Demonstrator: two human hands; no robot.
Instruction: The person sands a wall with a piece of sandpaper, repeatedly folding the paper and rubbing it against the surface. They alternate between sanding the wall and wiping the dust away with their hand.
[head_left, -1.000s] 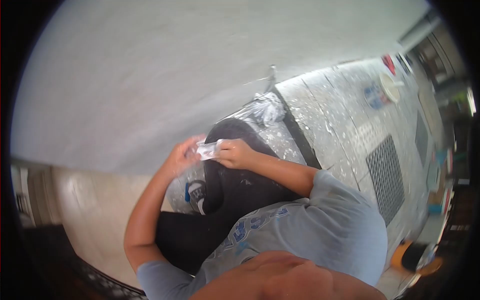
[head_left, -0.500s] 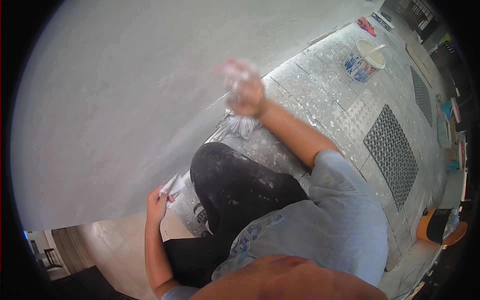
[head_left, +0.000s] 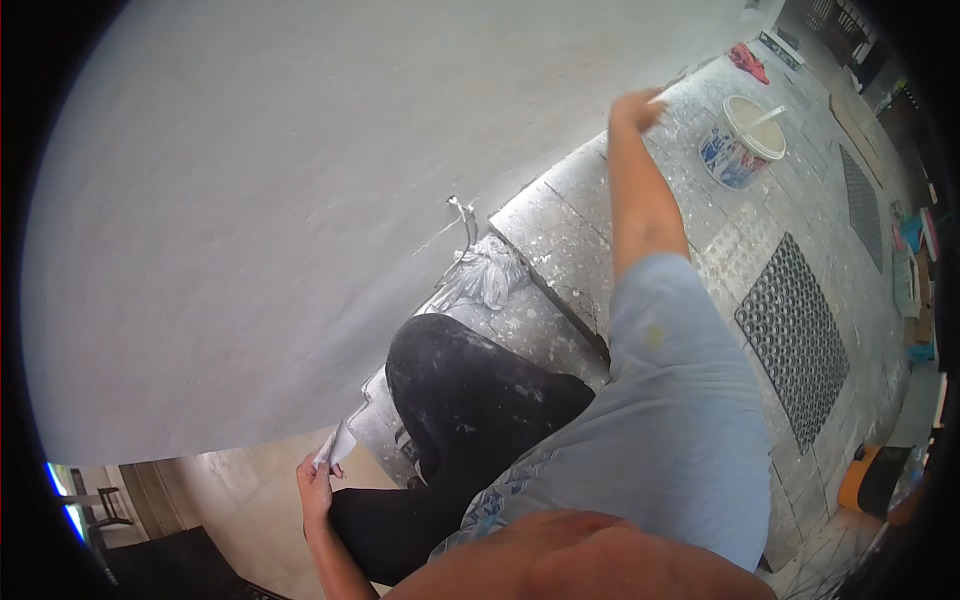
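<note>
My left hand [head_left: 316,487], low at the left beside my bent knee, is closed on a folded white sheet [head_left: 341,447] that looks like stiff paper. My right arm stretches far forward. My right hand [head_left: 637,110] is at the foot of the grey wall [head_left: 250,230], close over the paint-spotted tiled floor. Its fingers point to the right, slightly blurred, and I cannot tell whether they hold anything. To the right of that hand stands a bucket [head_left: 728,158] with a light-coloured mix and a pale handle sticking out of it.
Cables [head_left: 462,215] stick out of the wall over a crumpled clear plastic bag [head_left: 495,273] by my knee. A step edge [head_left: 560,300] crosses the floor. Dark perforated mats [head_left: 795,340] lie at the right. A red cloth [head_left: 748,62] lies farther off.
My right hand has moved forward and to the right along the wall, away from above the plastic bag. My left hand has dropped slightly, still holding the white sheet.
</note>
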